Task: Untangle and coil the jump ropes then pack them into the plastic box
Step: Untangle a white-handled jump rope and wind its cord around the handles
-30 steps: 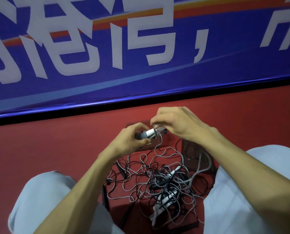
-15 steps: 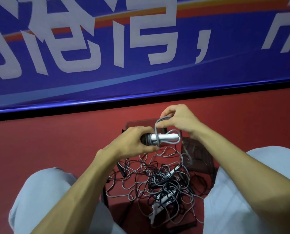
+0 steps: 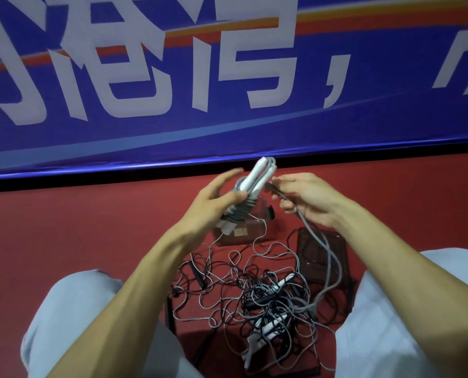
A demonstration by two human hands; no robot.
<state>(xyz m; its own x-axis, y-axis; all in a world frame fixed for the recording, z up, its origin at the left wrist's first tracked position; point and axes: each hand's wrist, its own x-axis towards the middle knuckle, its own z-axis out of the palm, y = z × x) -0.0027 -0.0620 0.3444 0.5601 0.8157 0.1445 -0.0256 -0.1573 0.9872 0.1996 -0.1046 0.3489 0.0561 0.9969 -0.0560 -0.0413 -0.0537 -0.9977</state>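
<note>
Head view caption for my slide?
Left hand holds white handles bound with grey cord; right hand pinches its free run above the tangle.

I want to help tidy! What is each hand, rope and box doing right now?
rope pile: tangled on floor.
rope bundle: handles together, cord wound round.
grey cord: trails loose to rope pile.
left hand: grips rope bundle.
right hand: holds grey cord.
plastic box: open, lid beside.
</note>
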